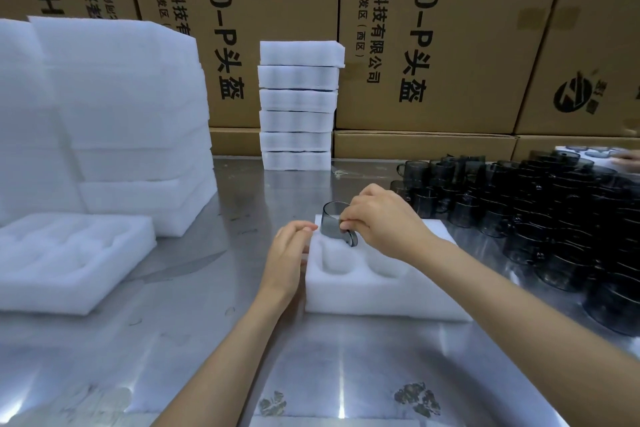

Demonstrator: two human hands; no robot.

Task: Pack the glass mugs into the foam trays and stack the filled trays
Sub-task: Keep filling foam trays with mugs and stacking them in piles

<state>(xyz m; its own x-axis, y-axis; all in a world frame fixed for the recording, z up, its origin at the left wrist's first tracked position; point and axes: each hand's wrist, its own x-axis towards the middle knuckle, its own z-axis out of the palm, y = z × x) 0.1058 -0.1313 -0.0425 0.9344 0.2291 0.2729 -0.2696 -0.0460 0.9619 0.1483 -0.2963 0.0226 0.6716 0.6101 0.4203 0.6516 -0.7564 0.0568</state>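
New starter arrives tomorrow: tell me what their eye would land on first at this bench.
At centre, the right hand pinches a smoky glass mug over the foam tray, which the left hand steadies. A dark crowd of mugs fills the right side, and a stack of trays rises behind.

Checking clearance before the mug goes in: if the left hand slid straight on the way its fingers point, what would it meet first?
Probably the mug that the right hand holds over the tray; the left hand's fingertips sit just short of it, though depth is unclear.

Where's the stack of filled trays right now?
Head view: the stack of filled trays stands at the table's far edge, centre, against the cardboard boxes, right of the big foam pile.
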